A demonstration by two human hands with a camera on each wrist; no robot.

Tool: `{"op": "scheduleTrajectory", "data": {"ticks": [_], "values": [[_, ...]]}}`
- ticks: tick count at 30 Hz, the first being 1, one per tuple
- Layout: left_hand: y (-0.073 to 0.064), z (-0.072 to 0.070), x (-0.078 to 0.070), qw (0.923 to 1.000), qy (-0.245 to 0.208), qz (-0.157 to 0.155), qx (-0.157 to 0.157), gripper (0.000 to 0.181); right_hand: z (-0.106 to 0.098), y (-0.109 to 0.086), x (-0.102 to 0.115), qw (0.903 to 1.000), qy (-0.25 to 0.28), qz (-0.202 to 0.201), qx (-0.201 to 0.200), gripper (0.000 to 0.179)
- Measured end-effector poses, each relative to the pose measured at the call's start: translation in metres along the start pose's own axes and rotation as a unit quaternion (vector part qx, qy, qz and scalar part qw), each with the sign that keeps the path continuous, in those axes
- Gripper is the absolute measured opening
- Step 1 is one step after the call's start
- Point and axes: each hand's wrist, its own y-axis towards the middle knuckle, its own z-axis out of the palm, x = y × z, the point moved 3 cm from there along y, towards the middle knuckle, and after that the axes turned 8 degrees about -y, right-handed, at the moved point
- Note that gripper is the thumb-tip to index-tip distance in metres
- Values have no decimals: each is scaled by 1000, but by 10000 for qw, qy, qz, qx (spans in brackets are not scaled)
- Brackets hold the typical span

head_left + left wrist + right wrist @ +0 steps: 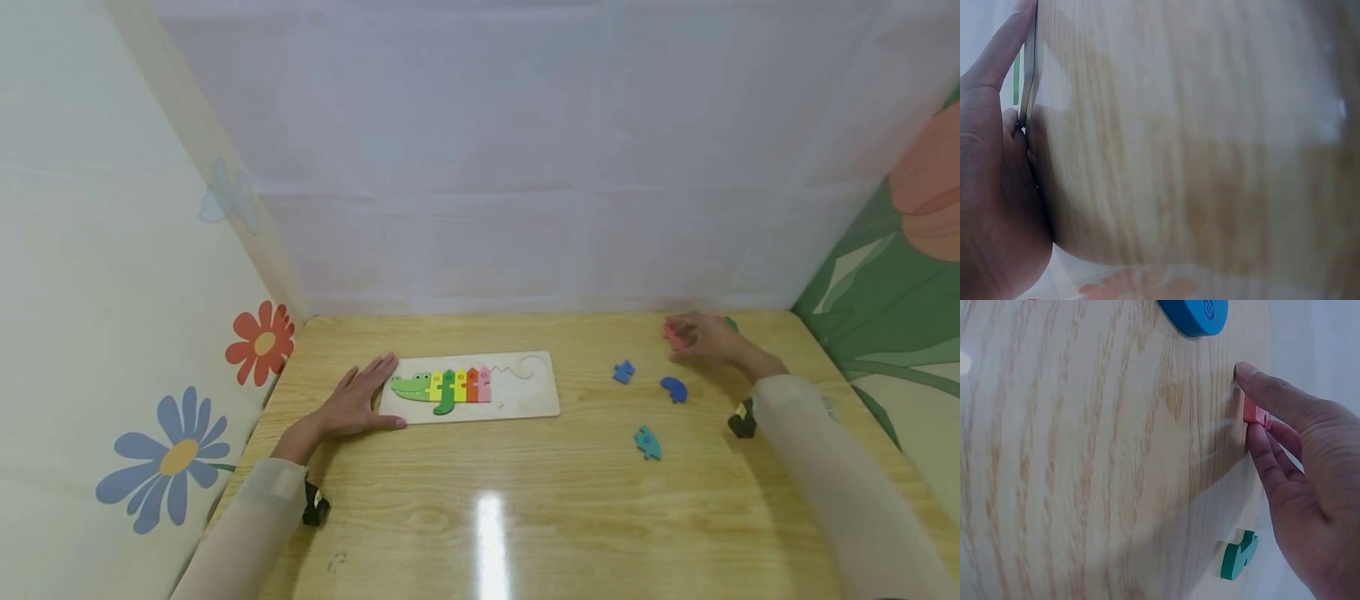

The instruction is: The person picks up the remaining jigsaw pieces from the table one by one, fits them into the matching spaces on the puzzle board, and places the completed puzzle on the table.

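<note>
In the head view my left hand point(358, 402) lies spread at the left end of a pale wooden puzzle board point(525, 400), thumb along its near corner and fingertips at its far corner. A crocodile's green head point(411, 387) and several coloured body pieces, ending in a light pink one point(484, 385), sit in the board. Toward the back right my right hand point(708, 340) has its fingers curled around a pink puzzle piece point(1255, 411) at the tabletop. That piece is partly hidden by the fingers. A green piece point(1239, 555) lies by this hand.
Loose on the table between the board and the right arm are a blue jigsaw piece point(623, 372), a curved dark blue piece point(673, 389) and a teal piece point(647, 442). A white cloth wall point(525, 208) rises behind the table, with flower-printed panels at both sides.
</note>
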Motion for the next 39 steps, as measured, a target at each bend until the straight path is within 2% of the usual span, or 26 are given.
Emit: {"op": "scheduleTrajectory", "data": {"ticks": [15, 27, 34, 39], "values": [[1, 1, 2, 10000, 21, 44, -33, 120, 2, 2, 1, 9998, 123, -154, -61, 71], [2, 1, 0, 10000, 1, -17, 2, 120, 1, -2, 2, 9999, 59, -35, -81, 66], [4, 0, -3, 10000, -24, -32, 15, 120, 3, -5, -2, 9996, 157, 238, -91, 59], [5, 1, -2, 10000, -6, -26, 16, 120, 4, -6, -5, 9994, 72, 229, -231, 64]]}}
